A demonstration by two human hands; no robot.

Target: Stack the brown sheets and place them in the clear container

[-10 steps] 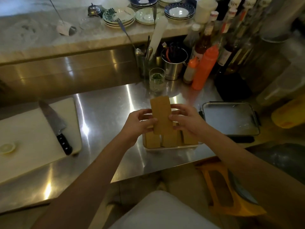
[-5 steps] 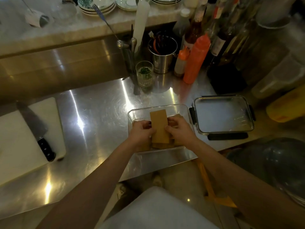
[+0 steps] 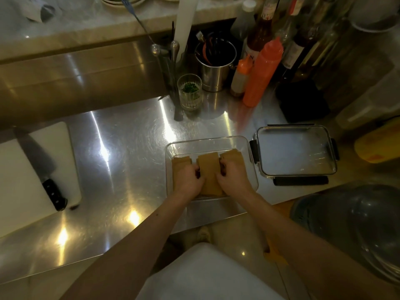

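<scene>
A clear rectangular container (image 3: 216, 142) stands on the steel counter near its front edge. Inside it lie three stacks of brown sheets side by side. The middle stack (image 3: 208, 172) lies flat between my hands. My left hand (image 3: 187, 180) grips its left edge and covers most of the left stack (image 3: 180, 162). My right hand (image 3: 233, 177) grips its right edge and covers most of the right stack (image 3: 232, 155).
The container's lid (image 3: 295, 151) lies just right of it. A white cutting board (image 3: 23, 167) with a black-handled knife (image 3: 41, 167) is at the left. A glass with herbs (image 3: 189, 92), a metal utensil cup (image 3: 215, 68), orange squeeze bottles (image 3: 263, 72) and glass bottles stand behind.
My hands have lowered the brown stack from above the container down into it, flat between the two other stacks. The camera has tilted further down.
</scene>
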